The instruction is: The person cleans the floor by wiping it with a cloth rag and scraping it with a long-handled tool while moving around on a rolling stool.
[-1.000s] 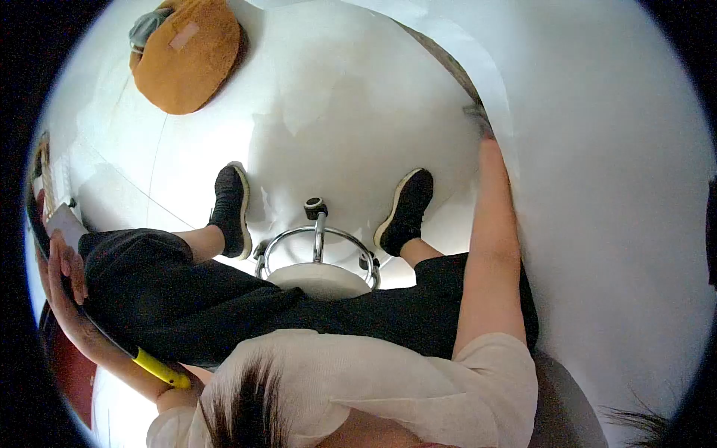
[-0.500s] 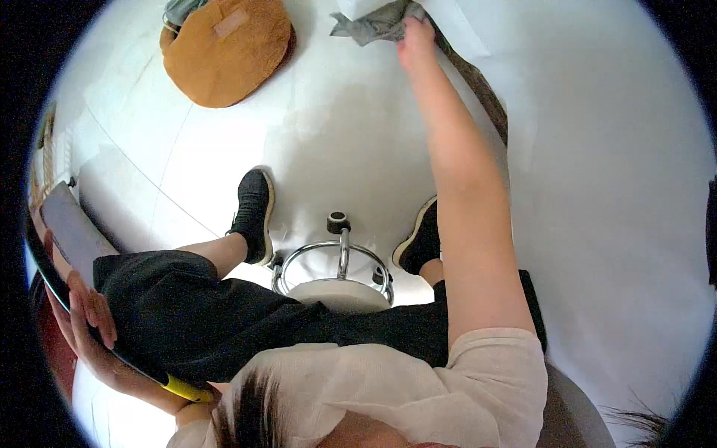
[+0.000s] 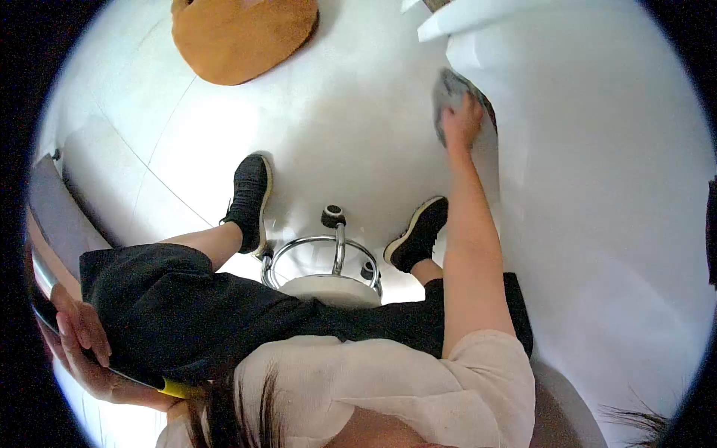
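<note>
Grey cloth [image 3: 449, 88] sits far right, bunched in our right hand [image 3: 464, 123], its blurred fingers seemingly clamped on it, perhaps against slipping; near left, our left hand [image 3: 84, 337] wraps its fingers round a yellow-ended black pole [image 3: 176, 387], apparently braced along our forearm.

Floor [image 3: 351, 112] pale, brightly lit; glare strongest beside left shoe [image 3: 252, 194]. Soft shadows mid-floor and right of brown cushion [image 3: 246, 37]. Right hand [image 3: 464, 121], grey cloth [image 3: 447, 93] blurred. Fisheye bend, black corners; grain in dark trousers [image 3: 149, 306].
</note>
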### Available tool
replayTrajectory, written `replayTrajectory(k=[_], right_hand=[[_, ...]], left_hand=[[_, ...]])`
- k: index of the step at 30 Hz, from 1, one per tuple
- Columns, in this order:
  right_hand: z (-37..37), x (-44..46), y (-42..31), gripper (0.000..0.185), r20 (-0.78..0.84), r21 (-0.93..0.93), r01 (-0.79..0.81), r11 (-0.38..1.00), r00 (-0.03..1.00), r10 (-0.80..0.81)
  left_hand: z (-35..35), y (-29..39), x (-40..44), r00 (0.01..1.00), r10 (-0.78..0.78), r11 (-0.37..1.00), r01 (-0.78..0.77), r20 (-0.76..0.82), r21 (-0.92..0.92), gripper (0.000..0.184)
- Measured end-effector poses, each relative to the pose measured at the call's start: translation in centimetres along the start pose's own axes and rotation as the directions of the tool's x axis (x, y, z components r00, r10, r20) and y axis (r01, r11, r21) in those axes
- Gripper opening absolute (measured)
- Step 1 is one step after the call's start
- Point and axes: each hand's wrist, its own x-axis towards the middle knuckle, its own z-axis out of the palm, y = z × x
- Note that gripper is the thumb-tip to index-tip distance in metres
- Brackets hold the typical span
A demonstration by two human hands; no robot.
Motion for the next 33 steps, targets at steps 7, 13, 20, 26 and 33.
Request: replayTrajectory(k=[7, 13, 20, 26, 33], right_hand=[[-1.8, 2.3, 1.3, 0.054, 0.158, 0.204, 0.240, 0.949, 0.949, -0.273], [-1.2, -2.8, 10.6, 0.059, 0.188, 0.171, -0.087, 0.981, 0.981, 0.054], [-1.7, -9.3, 12.7, 0.066, 0.073, 0.124, -0.545, 0.829, 0.839, 0.540], [3.7, -10.4, 1.1, 0.063, -0.102, 0.066, -0.193, 0.979, 0.975, 0.199], [1.5, -7.7, -16.0, 0.054, -0.013, 0.453, 0.419, 0.787, 0.886, -0.464]], left_hand=[[4.2, 2.8, -0.4, 0.999, 0.038, 0.994, -0.035, -0.023, 0.101, 0.042], [3.3, 1.6, -0.2, 0.931, 0.119, 0.956, -0.013, -0.344, 0.294, 0.047], [1.3, 1.5, 0.6, 0.983, -0.010, 0.998, 0.022, 0.184, -0.065, 0.032], [-2.4, 0.2, 2.6, 0.870, -0.045, 0.936, 0.208, 0.491, -0.283, 0.038], [2.3, 2.0, 0.5, 0.993, 0.105, 0.979, -0.093, -0.056, 0.180, 0.037]])
